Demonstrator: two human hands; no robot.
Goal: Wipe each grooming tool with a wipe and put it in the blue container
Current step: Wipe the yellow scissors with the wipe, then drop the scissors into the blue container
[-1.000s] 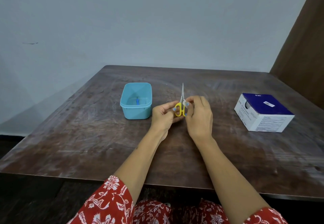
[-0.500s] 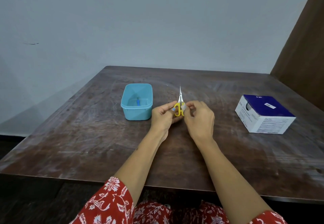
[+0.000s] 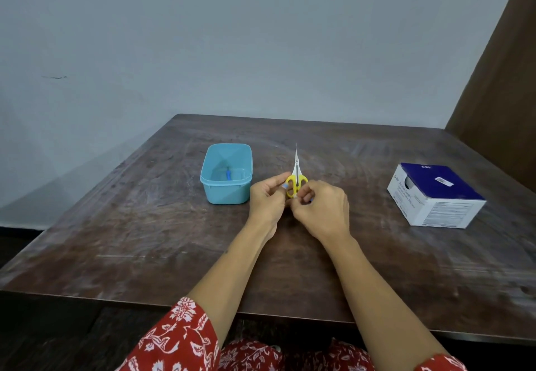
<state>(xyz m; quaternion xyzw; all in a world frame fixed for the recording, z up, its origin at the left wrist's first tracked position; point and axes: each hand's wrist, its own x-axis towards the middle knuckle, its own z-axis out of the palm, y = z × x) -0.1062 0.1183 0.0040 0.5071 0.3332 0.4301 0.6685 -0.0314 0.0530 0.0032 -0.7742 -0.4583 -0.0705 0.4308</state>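
Note:
Small scissors (image 3: 296, 177) with yellow handles and thin steel blades point up and away, held over the middle of the table. My left hand (image 3: 268, 201) pinches the yellow handles from the left. My right hand (image 3: 322, 211) curls at the lower end of the handles, pinching a small white wipe (image 3: 295, 197) that is mostly hidden by the fingers. The blue container (image 3: 213, 193) stands just left of my left hand, with a small blue tool (image 3: 228, 174) lying on its bottom.
A white and dark blue cardboard box (image 3: 435, 193) sits at the right of the wooden table (image 3: 145, 225). A brown panel (image 3: 504, 95) rises at the far right. The wall runs behind the table.
My right hand slid from the base of the blades down to the lower end of the yellow handles. The scissors stayed upright in my left hand.

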